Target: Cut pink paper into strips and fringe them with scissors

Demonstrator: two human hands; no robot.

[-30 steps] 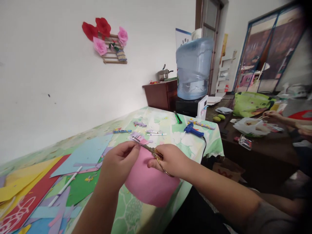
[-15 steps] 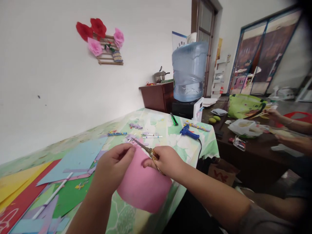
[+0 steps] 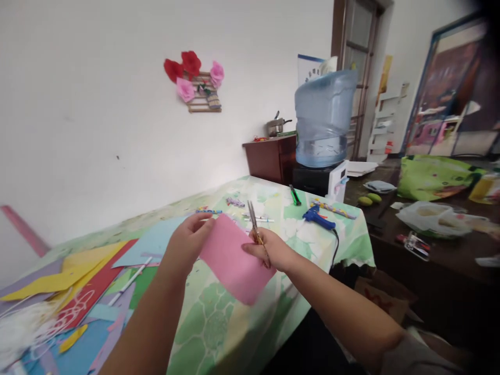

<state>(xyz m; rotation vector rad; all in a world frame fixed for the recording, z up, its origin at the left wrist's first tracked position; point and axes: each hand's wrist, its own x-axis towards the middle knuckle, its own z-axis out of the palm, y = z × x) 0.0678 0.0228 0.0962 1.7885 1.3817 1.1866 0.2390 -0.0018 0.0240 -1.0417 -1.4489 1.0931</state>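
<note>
A sheet of pink paper [image 3: 234, 255] is pinched at its upper left corner by my left hand [image 3: 191, 234]. My right hand [image 3: 273, 250] grips a pair of scissors [image 3: 253, 221] by the handles, with the blades pointing up and away from me. The blades look nearly together and stand just beyond the paper's upper edge. Fingers of my right hand lie against the right part of the sheet. Behind the hands, purple paper scraps [image 3: 235, 202] and white sticks [image 3: 260, 219] lie on the patterned tablecloth [image 3: 219, 317].
A blue glue gun [image 3: 319, 217] and a green cutter knife [image 3: 295, 195] lie towards the table's far right. Coloured sheets, including a red one [image 3: 105, 271], and white string [image 3: 23, 323] cover the left side. A water dispenser bottle [image 3: 326, 120] stands behind. Beyond is a dark table with a green bag [image 3: 433, 177].
The scissors have left the paper's top corner and swung upright, and their blades have drawn nearly together. The pink sheet has turned slightly. My view has shifted left.
</note>
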